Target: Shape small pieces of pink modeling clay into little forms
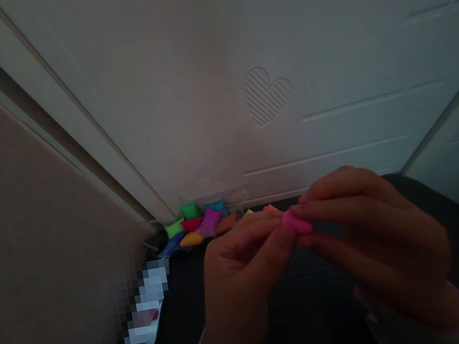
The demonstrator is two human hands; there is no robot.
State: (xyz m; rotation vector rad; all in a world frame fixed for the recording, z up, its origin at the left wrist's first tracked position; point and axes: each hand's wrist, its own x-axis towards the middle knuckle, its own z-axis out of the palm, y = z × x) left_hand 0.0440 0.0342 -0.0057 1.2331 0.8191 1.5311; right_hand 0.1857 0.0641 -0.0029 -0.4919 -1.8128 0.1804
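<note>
A small lump of bright pink modelling clay [297,223] is pinched between both hands above the dark table. My left hand [246,269] grips its left end between thumb and forefinger. From the right, my right hand [376,235] holds it with the fingertips above and the thumb below. Part of the clay is covered by the fingers. Behind my left hand lie several small packets of coloured clay, among them a purple packet [210,222], a green packet [189,211] and an orange packet [191,239].
A phone-like device with a lit, pixelated screen [148,306] lies at the left of the black table [308,300]. A white panel with a striped heart relief [268,96] rises behind the table. A brownish wall [23,230] closes off the left side.
</note>
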